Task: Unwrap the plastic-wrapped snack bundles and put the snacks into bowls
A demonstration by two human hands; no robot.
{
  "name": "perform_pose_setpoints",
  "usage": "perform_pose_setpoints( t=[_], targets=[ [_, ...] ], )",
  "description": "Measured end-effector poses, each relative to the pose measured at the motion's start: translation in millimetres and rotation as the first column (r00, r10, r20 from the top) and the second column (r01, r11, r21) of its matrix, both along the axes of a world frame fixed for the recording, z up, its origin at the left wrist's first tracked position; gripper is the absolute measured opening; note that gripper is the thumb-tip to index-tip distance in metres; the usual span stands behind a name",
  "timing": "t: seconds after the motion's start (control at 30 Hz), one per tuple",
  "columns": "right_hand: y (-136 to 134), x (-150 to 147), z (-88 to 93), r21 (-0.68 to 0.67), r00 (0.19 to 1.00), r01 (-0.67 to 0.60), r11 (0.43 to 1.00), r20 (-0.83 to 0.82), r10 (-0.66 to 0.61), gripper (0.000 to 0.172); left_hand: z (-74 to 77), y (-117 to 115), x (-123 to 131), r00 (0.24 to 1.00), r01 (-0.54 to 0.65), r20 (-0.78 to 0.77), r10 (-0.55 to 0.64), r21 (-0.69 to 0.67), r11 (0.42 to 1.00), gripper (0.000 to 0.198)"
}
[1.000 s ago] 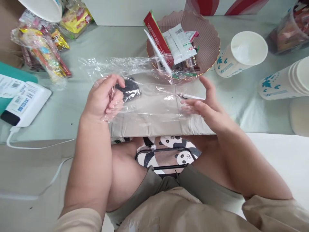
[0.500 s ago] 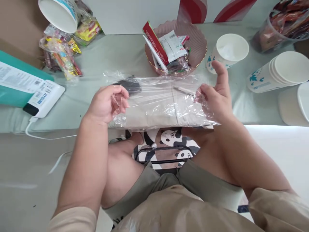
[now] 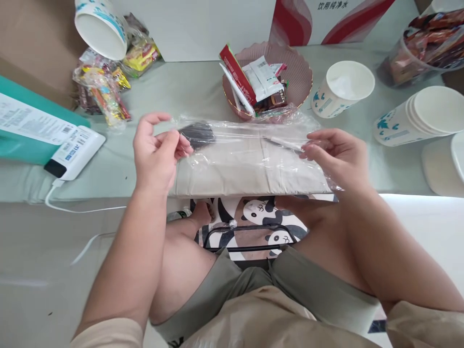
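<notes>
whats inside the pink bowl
Inside the pink bowl are a red packet, a squarish white packet and other packets. Whatever lies beneath them is covered.

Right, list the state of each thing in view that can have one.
Left hand, gripping one end of the clear plastic
Right hand, pinching its other end
Clear plastic, crinkled, drawn out between them
Dark object, inside or under the plastic, cannot tell
Pink bowl, holding packets
Cup beside the bowl, upright
Stacked cups, nested
Upper-left cup, tipped, mouth toward camera
White device, cable attached
Clear tub, open, holding packets
</notes>
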State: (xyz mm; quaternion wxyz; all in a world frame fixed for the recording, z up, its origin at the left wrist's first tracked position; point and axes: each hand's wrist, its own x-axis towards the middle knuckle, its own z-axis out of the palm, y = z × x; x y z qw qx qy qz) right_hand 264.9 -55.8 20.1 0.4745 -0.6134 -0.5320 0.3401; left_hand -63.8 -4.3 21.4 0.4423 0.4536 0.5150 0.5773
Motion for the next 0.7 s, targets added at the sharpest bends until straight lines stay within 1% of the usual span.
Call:
perform_pose_setpoints(
  t=[0.03, 0.1, 0.17, 0.2, 0.27, 0.33, 0.4, 0.47, 0.5, 0.53, 0.57, 0.6, 0.63, 0.67, 0.7],
  targets=[
    [1.6, 2.0, -2.9, 0.008, 1.000, -0.004, 1.000, 0.002, 0.004, 0.028, -0.9, -0.1, 0.9, 1.000, 0.013, -0.016, -0.012, 0.060, 0.998, 0.027],
    [4.4, 6.2, -7.6, 0.020, 0.999, -0.028, 0.999, 0.024, 0.027, 0.037, -5.0, 0.8, 1.2, 0.995, 0.078, -0.080, -0.065, 0.169, 0.983, 0.026],
    [6.1, 9.8, -10.1, 0.019, 0.994, -0.062, 0.998, 0.093, 0.060, 0.044, -11.3, 2.6, -0.7, 0.970, 0.166, -0.209, -0.123, 0.203, 0.965, 0.020],
    [6.5, 11.1, -10.5, 0.014, 0.987, -0.066, 0.998, 0.147, 0.063, 0.043, -14.6, 3.6, -2.1, 0.948, 0.191, -0.293, -0.128, 0.196, 0.962, 0.021],
    [7.2, 12.7, -10.5, 0.010, 0.961, -0.047, 0.999, 0.274, 0.042, 0.036, -20.0, 5.3, -5.4, 0.888, 0.172, -0.453, -0.075, 0.177, 0.969, 0.026],
    [7.8, 12.9, -10.0, 0.030, 0.921, -0.024, 0.999, 0.389, 0.011, 0.022, -23.0, 6.3, -8.7, 0.829, 0.123, -0.559, 0.000, 0.183, 0.975, 0.020],
    [7.9, 12.3, -9.4, 0.092, 0.892, -0.006, 0.996, 0.450, -0.036, 0.010, -23.7, 6.8, -11.3, 0.791, 0.106, -0.608, 0.065, 0.241, 0.965, 0.012],
    [7.1, 11.3, -8.7, 0.180, 0.884, 0.009, 0.984, 0.458, -0.092, 0.006, -22.5, 6.6, -12.7, 0.757, 0.116, -0.638, 0.137, 0.338, 0.934, 0.007],
    [6.3, 10.7, -8.3, 0.226, 0.889, 0.010, 0.974, 0.444, -0.112, 0.005, -21.6, 6.1, -12.4, 0.748, 0.130, -0.644, 0.162, 0.381, 0.915, 0.007],
    [5.3, 10.1, -8.1, 0.258, 0.904, -0.003, 0.966, 0.413, -0.108, 0.005, -20.5, 5.3, -11.4, 0.756, 0.149, -0.634, 0.163, 0.409, 0.900, 0.009],
    [4.3, 9.5, -8.2, 0.269, 0.932, -0.023, 0.963, 0.354, -0.077, 0.006, -19.4, 4.3, -9.6, 0.788, 0.175, -0.603, 0.126, 0.415, 0.893, 0.012],
    [3.4, 8.8, -8.8, 0.252, 0.963, -0.042, 0.967, 0.267, -0.027, 0.007, -18.3, 3.0, -6.8, 0.838, 0.206, -0.543, 0.051, 0.401, 0.892, 0.014],
    [3.0, 8.4, -9.8, 0.210, 0.987, -0.057, 0.976, 0.160, 0.023, 0.007, -17.4, 1.6, -3.4, 0.893, 0.230, -0.449, -0.039, 0.379, 0.896, 0.014],
    [3.0, 8.4, -11.2, 0.156, 0.997, -0.060, 0.986, 0.050, 0.052, 0.006, -16.5, 0.4, 0.4, 0.933, 0.240, -0.339, -0.118, 0.347, 0.907, 0.015],
    [3.7, 8.9, -12.8, 0.109, 0.998, -0.046, 0.993, -0.040, 0.051, 0.006, -15.5, -0.5, 4.1, 0.958, 0.235, -0.234, -0.168, 0.298, 0.925, 0.015]
  ],
)
